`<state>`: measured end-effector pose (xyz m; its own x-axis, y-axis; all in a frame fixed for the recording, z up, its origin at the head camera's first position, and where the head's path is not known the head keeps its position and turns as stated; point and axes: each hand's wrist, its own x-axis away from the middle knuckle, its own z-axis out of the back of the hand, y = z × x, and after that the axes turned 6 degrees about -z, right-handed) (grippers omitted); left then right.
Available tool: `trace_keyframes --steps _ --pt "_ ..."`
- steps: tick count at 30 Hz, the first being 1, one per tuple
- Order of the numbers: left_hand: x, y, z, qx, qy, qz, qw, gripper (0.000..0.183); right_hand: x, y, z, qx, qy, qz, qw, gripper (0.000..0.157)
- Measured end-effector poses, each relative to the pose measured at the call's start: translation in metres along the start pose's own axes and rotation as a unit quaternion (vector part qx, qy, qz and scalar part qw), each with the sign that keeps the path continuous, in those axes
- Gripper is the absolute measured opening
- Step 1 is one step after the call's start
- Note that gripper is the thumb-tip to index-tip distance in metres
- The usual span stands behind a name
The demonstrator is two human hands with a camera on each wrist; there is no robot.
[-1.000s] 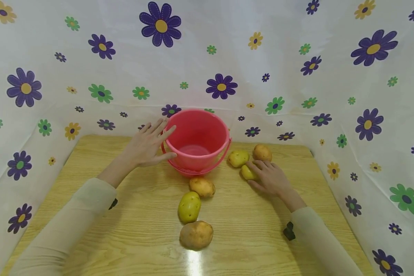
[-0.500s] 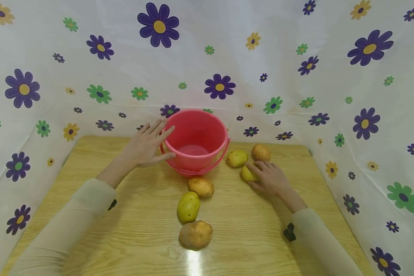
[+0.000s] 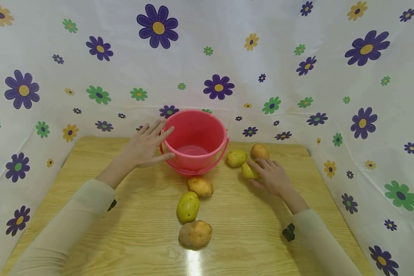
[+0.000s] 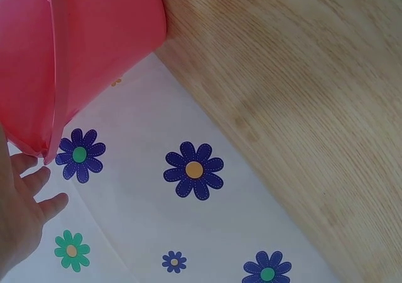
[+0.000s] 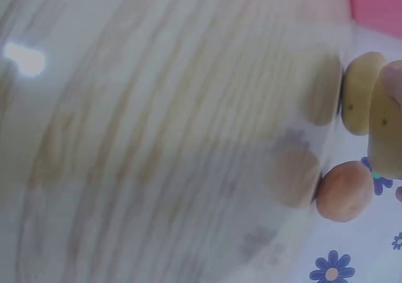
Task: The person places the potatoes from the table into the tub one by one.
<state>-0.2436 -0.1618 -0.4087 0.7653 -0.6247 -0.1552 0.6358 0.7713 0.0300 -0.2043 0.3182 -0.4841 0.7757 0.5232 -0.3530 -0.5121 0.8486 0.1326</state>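
Yellow-green potato (image 3: 249, 171) sits partly hidden by the gripping right-hand fingers (image 3: 263, 165).

Right hand (image 3: 271, 176) shifted slightly up in the head view within 1 s, taking the gripped yellow-green potato (image 3: 249, 171) along; it covered a bit more of the brown potato (image 3: 260, 150) behind. Couldn't tell lift from slide. Head view drifted too: flowered backdrop (image 3: 219, 88) sat slightly further left.
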Motion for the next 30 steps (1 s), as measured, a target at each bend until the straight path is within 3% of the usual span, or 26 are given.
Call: trace_keyframes --steps 15,30 --pt "-0.001 -0.001 -0.001 -0.006 -0.004 0.001 1.0 0.095 -0.013 0.004 0.008 -0.019 0.083 -0.001 0.996 0.074" --pt "-0.001 -0.002 -0.003 -0.005 -0.001 -0.001 1.0 0.095 -0.04 -0.013 0.035 -0.051 0.091 -0.031 0.994 0.072"
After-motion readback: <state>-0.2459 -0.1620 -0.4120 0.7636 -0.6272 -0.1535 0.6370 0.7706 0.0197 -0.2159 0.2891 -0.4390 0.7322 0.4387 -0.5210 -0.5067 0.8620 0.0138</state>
